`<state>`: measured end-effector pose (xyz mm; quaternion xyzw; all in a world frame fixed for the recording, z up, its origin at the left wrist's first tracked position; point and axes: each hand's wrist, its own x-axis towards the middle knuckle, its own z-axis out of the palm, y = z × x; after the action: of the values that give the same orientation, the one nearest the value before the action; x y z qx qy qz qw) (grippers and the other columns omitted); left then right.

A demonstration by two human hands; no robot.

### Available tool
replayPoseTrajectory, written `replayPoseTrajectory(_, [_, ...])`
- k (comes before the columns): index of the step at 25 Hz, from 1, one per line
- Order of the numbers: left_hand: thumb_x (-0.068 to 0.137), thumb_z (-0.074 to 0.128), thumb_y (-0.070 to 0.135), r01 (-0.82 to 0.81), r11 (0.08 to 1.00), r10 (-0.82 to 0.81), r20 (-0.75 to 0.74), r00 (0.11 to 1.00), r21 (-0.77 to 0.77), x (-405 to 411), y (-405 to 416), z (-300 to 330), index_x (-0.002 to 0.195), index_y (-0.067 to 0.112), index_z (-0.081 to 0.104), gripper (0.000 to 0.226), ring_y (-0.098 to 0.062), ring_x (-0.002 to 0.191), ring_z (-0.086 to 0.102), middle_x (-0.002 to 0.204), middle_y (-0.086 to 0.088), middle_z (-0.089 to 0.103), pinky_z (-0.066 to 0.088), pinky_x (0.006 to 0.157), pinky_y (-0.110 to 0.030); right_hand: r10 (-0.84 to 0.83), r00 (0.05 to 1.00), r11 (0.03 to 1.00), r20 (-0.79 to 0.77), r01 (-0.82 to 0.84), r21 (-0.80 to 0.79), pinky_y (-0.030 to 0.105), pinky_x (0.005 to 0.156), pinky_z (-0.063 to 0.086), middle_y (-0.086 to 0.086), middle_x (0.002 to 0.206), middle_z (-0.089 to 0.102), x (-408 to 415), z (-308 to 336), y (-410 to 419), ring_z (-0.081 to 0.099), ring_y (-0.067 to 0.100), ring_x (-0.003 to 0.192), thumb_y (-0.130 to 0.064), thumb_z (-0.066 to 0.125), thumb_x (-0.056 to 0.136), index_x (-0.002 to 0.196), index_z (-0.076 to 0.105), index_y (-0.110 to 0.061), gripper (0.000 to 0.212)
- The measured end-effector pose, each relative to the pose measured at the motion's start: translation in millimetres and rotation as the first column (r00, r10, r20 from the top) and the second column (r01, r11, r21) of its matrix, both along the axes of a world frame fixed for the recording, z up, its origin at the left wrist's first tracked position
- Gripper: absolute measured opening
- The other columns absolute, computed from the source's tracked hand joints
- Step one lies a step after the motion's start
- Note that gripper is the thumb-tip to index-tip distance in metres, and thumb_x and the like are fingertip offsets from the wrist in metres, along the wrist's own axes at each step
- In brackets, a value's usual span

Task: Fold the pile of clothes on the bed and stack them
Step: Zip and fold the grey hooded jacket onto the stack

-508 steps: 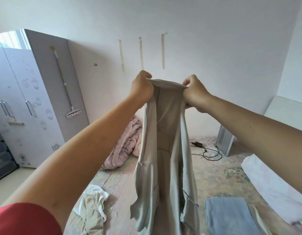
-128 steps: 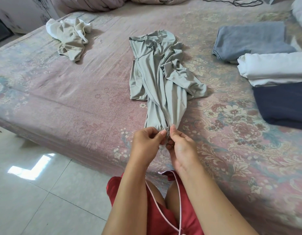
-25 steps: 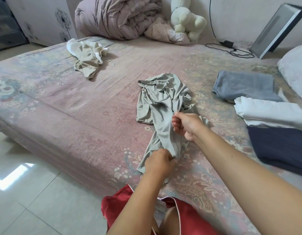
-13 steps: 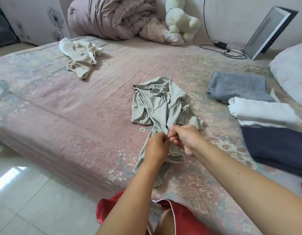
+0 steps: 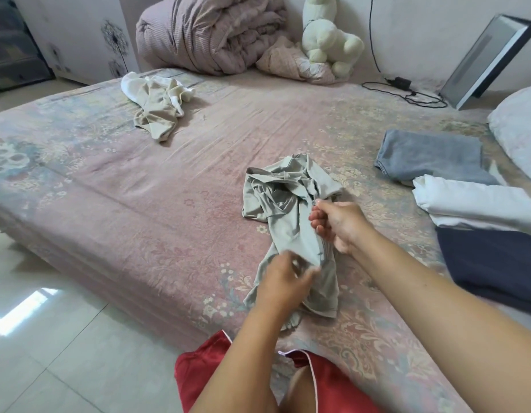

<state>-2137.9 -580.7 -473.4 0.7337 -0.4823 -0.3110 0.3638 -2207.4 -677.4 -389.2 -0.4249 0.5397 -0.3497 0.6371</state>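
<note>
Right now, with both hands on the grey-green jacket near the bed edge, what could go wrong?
1. The grey-green jacket is bunched at its upper part, so a fold made now may keep the wrinkles.
2. Its lower end lies near the bed edge; a pull by the left hand might drag it onto the floor.
3. The right hand works close to the white folded cloth; a wide sweep could disturb it.

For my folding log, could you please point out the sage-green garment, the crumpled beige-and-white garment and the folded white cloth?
sage-green garment [image 5: 283, 201], head view, bunched upper part.
crumpled beige-and-white garment [image 5: 157, 110], head view, beige middle.
folded white cloth [image 5: 472, 201], head view, top face.
</note>
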Motion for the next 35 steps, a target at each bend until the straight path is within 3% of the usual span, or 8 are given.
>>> replayPoseTrajectory(4, [0.090, 0.062, 0.021, -0.036, 0.974, 0.045, 0.034, 0.998, -0.222, 5.1, -36.7, 10.0, 0.115, 0.008, 0.060, 0.028, -0.020, 0.098, 0.058, 0.105, -0.006, 0.064, 0.047, 0.085, -0.037, 0.055, 0.998, 0.999, -0.023, -0.055, 0.001, 0.012, 0.030, 0.036, -0.002, 0.037, 0.052, -9.2, -7.1, 12.6, 0.044, 0.003, 0.028, -0.010, 0.047, 0.098, 0.072, 0.053, -0.002, 0.028])
replayPoseTrajectory(11, [0.085, 0.062, 0.002, -0.196, 0.954, 0.080, -0.437, 0.896, -0.227, -12.5, -47.4, 2.0, 0.070, 0.020, 0.061, 0.023, -0.010, 0.063, 0.056, 0.066, 0.005, 0.062, 0.049, 0.064, -0.031, 0.109, 0.993, 0.994, -0.049, -0.108, 0.036, 0.012, 0.030, 0.035, -0.003, 0.037, 0.052, -20.4, -7.6, 13.5, 0.044, 0.002, 0.028, -0.009, 0.049, 0.097, 0.070, 0.054, -0.003, 0.028])
replayPoseTrajectory(17, [0.084, 0.070, 0.013, -0.120, 0.975, 0.069, -0.255, 0.965, -0.187, -18.7, -33.6, -8.1, 0.068, 0.017, 0.056, 0.021, -0.006, 0.057, 0.048, 0.064, 0.005, 0.056, 0.039, 0.058, -0.021, 0.014, 0.998, 0.998, -0.068, -0.009, 0.062, 0.012, 0.029, 0.033, -0.002, 0.036, 0.050, -23.0, -14.3, 5.5, 0.043, 0.003, 0.028, -0.005, 0.051, 0.094, 0.061, 0.054, -0.002, 0.032])
replayPoseTrajectory(22, [0.086, 0.065, 0.012, -0.076, 0.991, 0.058, -0.155, 0.986, -0.112, -12.0, -24.5, -6.3, 0.069, 0.018, 0.055, 0.020, -0.008, 0.060, 0.046, 0.065, 0.008, 0.054, 0.033, 0.053, -0.010, 0.156, 0.977, 0.984, -0.144, -0.141, 0.110, 0.013, 0.031, 0.036, 0.002, 0.041, 0.054, -24.7, -22.9, 15.2, 0.046, 0.006, 0.030, -0.012, 0.046, 0.097, 0.073, 0.055, -0.003, 0.027])
replayPoseTrajectory(25, [0.089, 0.065, 0.022, -0.023, 0.998, 0.022, -0.020, 1.000, -0.065, 2.3, -25.4, 5.9, 0.097, 0.012, 0.067, 0.013, -0.009, 0.071, 0.052, 0.085, 0.001, 0.065, 0.037, 0.059, -0.009, 0.302, 0.845, 0.952, -0.441, -0.292, 0.092, 0.016, 0.033, 0.038, 0.013, 0.052, 0.057, -33.7, -21.0, 0.6, 0.049, 0.015, 0.030, -0.026, 0.039, 0.101, 0.076, 0.054, 0.000, 0.039])
replayPoseTrajectory(28, [0.094, 0.058, 0.024, -0.076, 0.987, 0.094, 0.122, 0.988, -0.140, 43.3, -51.1, 28.7, 0.095, 0.009, 0.066, 0.017, -0.009, 0.066, 0.052, 0.078, 0.004, 0.060, 0.035, 0.055, -0.015, 0.167, 0.701, 0.927, -0.693, -0.352, -0.133, 0.029, 0.046, 0.051, 0.016, 0.059, 0.064, -37.1, -23.9, -38.1, 0.059, 0.026, 0.043, -0.035, 0.037, 0.101, 0.073, 0.059, 0.000, 0.050])
replayPoseTrajectory(31, [0.095, 0.057, 0.023, -0.026, 0.985, 0.074, 0.275, 0.959, -0.173, 90.4, -111.1, 38.4, 0.092, 0.006, 0.065, 0.019, -0.020, 0.070, 0.054, 0.073, 0.001, 0.057, 0.036, 0.058, -0.028, -0.027, 0.632, 0.842, -0.775, -0.403, -0.358, 0.040, 0.063, 0.055, 0.011, 0.066, 0.065, -22.1, -28.5, -90.6, 0.064, 0.031, 0.061, -0.035, 0.039, 0.098, 0.074, 0.059, -0.007, 0.042])
replayPoseTrajectory(35, [0.089, 0.065, 0.032, 0.126, 0.983, -0.046, 0.490, 0.870, -0.132, 132.8, -207.4, 14.2, 0.110, 0.005, 0.066, 0.034, -0.029, 0.109, 0.051, 0.110, -0.011, 0.060, 0.037, 0.088, -0.032, -0.011, 0.539, 0.728, -0.842, -0.573, -0.376, 0.033, 0.070, 0.044, 0.005, 0.091, 0.059, 22.0, -43.0, -159.3, 0.058, 0.026, 0.089, -0.037, 0.052, 0.094, 0.086, 0.056, -0.014, 0.025])
